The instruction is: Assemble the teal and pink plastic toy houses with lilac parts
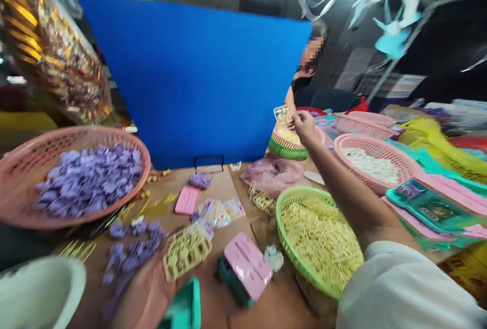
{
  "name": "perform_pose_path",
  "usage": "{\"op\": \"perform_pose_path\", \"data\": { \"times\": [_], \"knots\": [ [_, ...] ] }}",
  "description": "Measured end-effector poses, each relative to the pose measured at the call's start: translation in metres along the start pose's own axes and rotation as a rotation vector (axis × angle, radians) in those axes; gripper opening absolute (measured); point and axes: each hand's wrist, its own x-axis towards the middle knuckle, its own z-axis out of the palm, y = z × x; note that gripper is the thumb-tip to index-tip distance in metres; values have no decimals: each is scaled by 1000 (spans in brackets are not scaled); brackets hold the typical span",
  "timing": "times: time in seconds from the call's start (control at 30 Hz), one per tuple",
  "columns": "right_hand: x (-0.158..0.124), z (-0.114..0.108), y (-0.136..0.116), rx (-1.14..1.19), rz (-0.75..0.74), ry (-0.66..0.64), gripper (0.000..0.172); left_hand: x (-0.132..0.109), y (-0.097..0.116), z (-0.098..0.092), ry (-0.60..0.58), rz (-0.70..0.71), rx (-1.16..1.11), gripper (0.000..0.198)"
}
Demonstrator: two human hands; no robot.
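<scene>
My left hand (146, 283), low in the picture and blurred, holds a pale yellow molded plastic frame of small parts (187, 251). My right arm stretches far forward over the green basket (282, 217) of thin yellow pieces. At its end, my right hand (305, 127) pinches a similar cream plastic frame (282, 116) above a pink-and-green basket (291, 152). A teal tray (196, 301) is beside my left hand. Close by rests a pink-topped plastic case (248, 266). Purple plastic pieces (139, 248) lie scattered left of the held frame.
A large pink basket (143, 182) of purple pieces stands at left, above a white bowl (78, 288). A blue panel (201, 85) rises across the back, with a person (300, 77) partly behind it. At right are a pink basket (413, 169) of white pieces and stacked teal-pink cases (433, 207).
</scene>
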Motion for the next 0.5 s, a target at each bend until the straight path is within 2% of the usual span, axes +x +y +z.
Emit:
{"op": "perform_pose_path", "data": {
  "times": [0.03, 0.1, 0.17, 0.23, 0.3, 0.4, 0.5],
  "knots": [
    [-21, 4, -9, 72, -52, -86, 16, -17, -1, -5, -17, -75, -31, 51],
    [-74, 8, -31, 383, -228, -344, 12, -44, 0, -10, -82, -222, -147, 56],
    [-139, 4, -57, 575, -335, -661, 20, -59, 2, -11, -232, -348, -445, 57],
    [-204, -7, -85, 613, -427, -915, 26, -67, 5, -12, -303, -384, -617, 53],
    [-261, -17, -108, 622, -538, -1101, 29, -74, 8, -14, -334, -380, -669, 50],
    [-320, -19, -125, 613, -648, -1200, 29, -88, 9, -23, -371, -342, -641, 55],
    [-351, -14, -133, 549, -704, -1133, 25, -102, 6, -31, -362, -257, -544, 48]
  ]
}}
